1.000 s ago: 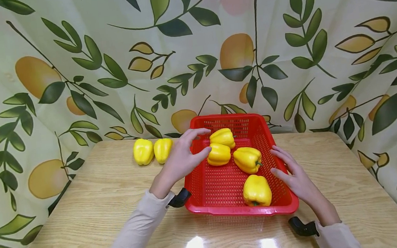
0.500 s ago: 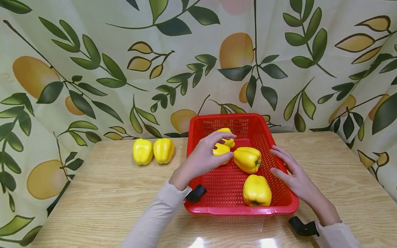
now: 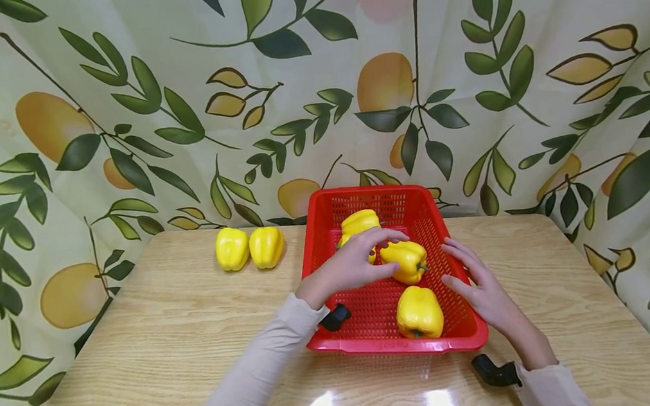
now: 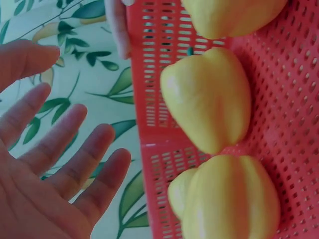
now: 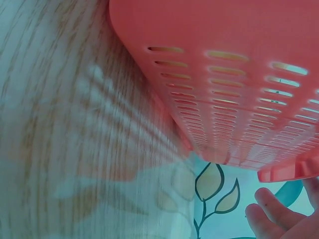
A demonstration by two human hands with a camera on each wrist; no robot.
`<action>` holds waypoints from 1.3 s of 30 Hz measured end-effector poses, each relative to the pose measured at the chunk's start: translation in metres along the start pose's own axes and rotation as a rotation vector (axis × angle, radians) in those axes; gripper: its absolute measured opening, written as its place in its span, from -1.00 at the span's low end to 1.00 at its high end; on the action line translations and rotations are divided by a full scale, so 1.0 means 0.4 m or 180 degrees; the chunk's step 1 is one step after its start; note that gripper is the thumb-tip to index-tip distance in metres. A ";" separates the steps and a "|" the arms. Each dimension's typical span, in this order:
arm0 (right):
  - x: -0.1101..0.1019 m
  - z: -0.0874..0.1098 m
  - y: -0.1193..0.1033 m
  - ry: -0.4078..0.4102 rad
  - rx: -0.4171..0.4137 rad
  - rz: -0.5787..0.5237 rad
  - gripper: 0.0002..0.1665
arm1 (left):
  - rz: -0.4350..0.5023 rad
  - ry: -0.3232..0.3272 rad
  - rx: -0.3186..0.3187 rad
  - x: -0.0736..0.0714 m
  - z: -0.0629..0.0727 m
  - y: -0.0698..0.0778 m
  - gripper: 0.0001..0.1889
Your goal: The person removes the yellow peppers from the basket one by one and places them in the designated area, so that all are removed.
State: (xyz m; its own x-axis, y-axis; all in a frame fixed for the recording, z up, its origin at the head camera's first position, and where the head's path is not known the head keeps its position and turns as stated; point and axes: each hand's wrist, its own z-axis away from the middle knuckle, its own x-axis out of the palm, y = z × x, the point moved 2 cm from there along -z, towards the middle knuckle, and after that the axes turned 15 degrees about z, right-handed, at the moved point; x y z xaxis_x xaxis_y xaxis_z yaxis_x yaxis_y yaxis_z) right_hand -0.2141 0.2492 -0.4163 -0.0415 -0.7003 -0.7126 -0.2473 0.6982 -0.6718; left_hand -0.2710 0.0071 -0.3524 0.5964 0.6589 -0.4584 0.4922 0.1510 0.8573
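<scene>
A red plastic basket [image 3: 372, 346] holds several yellow bell peppers. My left hand [image 3: 350, 265] hovers over the basket with fingers spread in a loose curve and nothing between them. Just beyond its fingertips lies one bell pepper [image 3: 414, 261] on its side. The hand partly covers another pepper behind it, and a further bell pepper [image 3: 359, 220] sits at the back. Nearest me is an upturned bell pepper [image 3: 419, 312]. My right hand [image 3: 490, 295] rests at the basket's right rim, fingers fairly straight; in the right wrist view its fingers [image 5: 271, 214] show beside the rim.
Two bell peppers, a left one [image 3: 232, 250] and a right one [image 3: 267, 247], stand side by side on the wooden table [image 3: 167, 326], left of the basket. A leaf-and-fruit patterned cloth [image 3: 318, 120] hangs close behind the table.
My left hand has moved right across the basket, from its left side to near the middle pepper, uncovering the right-hand table pepper. My right hand stays at the rim.
</scene>
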 end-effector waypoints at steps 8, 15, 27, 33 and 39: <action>0.001 0.000 -0.001 0.0001 -0.0017 0.0031 -0.31 | -0.0156 -0.0604 -0.0161 0.029 -0.013 -0.003 -0.50; 0.002 0.002 0.001 -0.0026 -0.0005 -0.0026 -0.30 | -0.0435 -0.1033 -0.0518 0.057 -0.016 -0.011 -0.45; 0.000 0.001 -0.001 0.0004 -0.0062 0.0038 -0.33 | -0.0541 -0.1381 -0.0525 0.082 -0.022 -0.014 -0.39; 0.001 0.003 0.000 0.0043 -0.0102 0.0075 -0.34 | -0.0578 -0.1507 -0.0623 0.087 -0.020 -0.018 -0.39; 0.002 0.003 0.000 0.0031 -0.0105 0.0031 -0.34 | -0.0652 -0.1552 -0.0781 0.085 -0.017 -0.020 -0.36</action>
State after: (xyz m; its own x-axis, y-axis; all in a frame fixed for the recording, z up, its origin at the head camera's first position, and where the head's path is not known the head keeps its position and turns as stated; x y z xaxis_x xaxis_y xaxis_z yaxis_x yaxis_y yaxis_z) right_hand -0.2131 0.2490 -0.4171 -0.0532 -0.6951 -0.7170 -0.2787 0.6998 -0.6577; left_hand -0.2589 0.0333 -0.3735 0.7562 0.1918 -0.6256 0.5015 0.4442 0.7424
